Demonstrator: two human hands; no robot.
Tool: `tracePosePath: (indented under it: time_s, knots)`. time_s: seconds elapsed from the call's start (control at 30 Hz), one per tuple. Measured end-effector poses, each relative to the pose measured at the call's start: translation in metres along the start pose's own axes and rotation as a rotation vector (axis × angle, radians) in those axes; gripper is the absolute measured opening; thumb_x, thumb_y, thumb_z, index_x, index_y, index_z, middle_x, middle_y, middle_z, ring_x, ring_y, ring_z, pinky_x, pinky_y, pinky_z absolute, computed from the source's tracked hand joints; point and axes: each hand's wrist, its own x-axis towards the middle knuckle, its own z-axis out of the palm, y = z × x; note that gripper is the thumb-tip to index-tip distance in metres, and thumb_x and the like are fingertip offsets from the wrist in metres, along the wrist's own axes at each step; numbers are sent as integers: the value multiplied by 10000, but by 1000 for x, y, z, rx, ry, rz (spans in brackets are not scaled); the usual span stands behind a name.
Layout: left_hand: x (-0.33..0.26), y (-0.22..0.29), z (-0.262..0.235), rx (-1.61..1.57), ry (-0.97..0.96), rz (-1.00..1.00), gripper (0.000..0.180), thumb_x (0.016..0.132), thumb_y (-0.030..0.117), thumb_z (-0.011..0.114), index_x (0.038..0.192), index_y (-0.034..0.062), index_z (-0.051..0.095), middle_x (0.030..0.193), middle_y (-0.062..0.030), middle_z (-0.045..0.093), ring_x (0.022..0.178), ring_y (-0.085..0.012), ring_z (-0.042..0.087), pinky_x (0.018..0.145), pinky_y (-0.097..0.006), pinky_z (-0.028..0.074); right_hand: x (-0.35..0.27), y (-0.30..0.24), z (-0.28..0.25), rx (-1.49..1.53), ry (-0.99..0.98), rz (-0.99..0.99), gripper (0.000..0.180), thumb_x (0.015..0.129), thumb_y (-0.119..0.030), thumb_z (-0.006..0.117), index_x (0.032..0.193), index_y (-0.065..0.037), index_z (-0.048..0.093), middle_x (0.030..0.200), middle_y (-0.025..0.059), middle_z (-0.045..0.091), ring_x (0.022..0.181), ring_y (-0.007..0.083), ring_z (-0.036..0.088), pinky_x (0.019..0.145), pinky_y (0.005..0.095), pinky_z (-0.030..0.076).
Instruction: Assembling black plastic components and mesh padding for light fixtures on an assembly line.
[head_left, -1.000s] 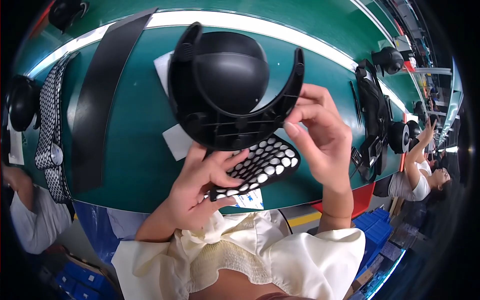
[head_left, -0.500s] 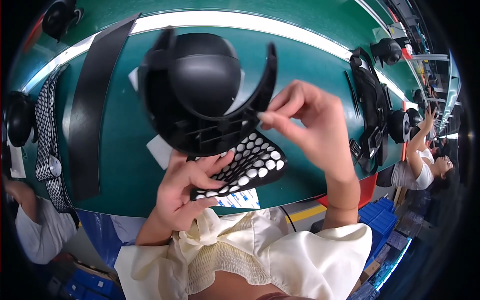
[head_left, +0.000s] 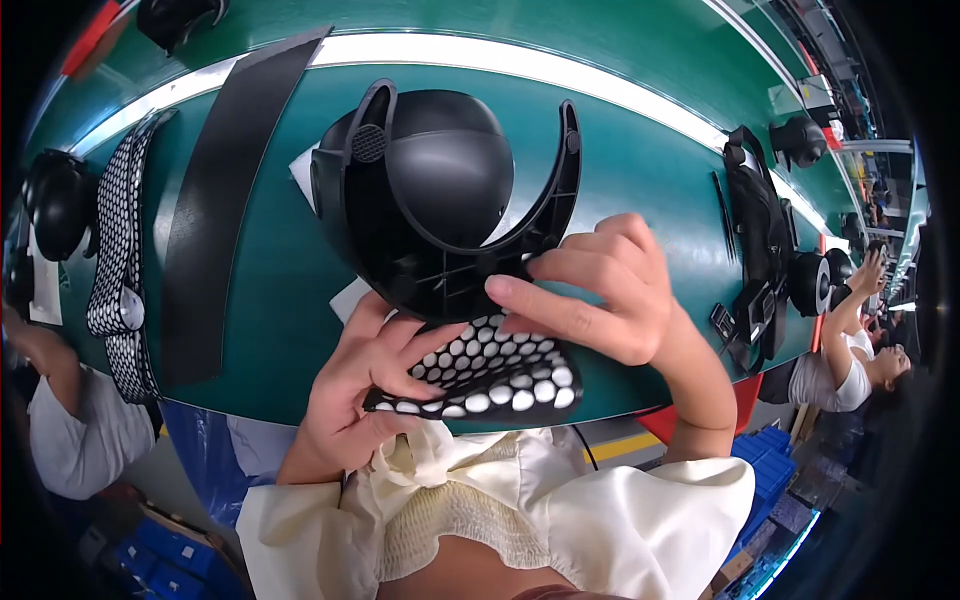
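A glossy black plastic housing (head_left: 447, 190), with a rounded dome and two curved arms, is tilted up in front of me, its ribbed underside facing me. My left hand (head_left: 352, 390) is closed on a folded black sheet of white round dots (head_left: 500, 375), pinched between thumb and fingers. The left fingertips lie beneath the housing's lower edge. My right hand (head_left: 610, 290) has its thumb on the ribs and its bent index finger at the base of the right arm. Whether a small piece sits under those fingers I cannot make out. One textured round pad (head_left: 369, 143) shows on the left arm tip.
To the left lie a long black strip (head_left: 225, 220) and another dotted sheet (head_left: 122, 240). Black straps and a small device (head_left: 752, 300) lie at right. More black housings (head_left: 60, 205) stand along the bench. A co-worker's arm (head_left: 40, 350) is at left; another person (head_left: 850, 360) is at right.
The housing has tipped, showing more of its arms and ribs. My right hand has moved from the right arm's outer edge inward onto the ribs. My left hand keeps hold of the dotted sheet.
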Motion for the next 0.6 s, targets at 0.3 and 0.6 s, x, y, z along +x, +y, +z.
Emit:
tracePosePath:
  time_s: [0.3, 0.6]
  knots:
    - [1, 0, -1, -80, 39, -18, 253, 799, 201, 564, 769, -47, 526, 1280, -282, 156, 1198, -436, 247, 966, -510, 273, -2, 1, 32, -95, 316, -225, 147, 587, -50, 604, 729, -31, 635, 784, 20, 590, 721, 123, 566, 608, 204, 375]
    - [1, -1, -4, -43, 48, -42, 253, 810, 199, 548, 796, -49, 500, 1257, -261, 212, 1172, -440, 292, 941, -546, 277, -32, 4, 23, 173, 367, 309, 220, 654, -48, 648, 867, -59, 595, 755, 41, 551, 613, 127, 515, 530, 235, 390]
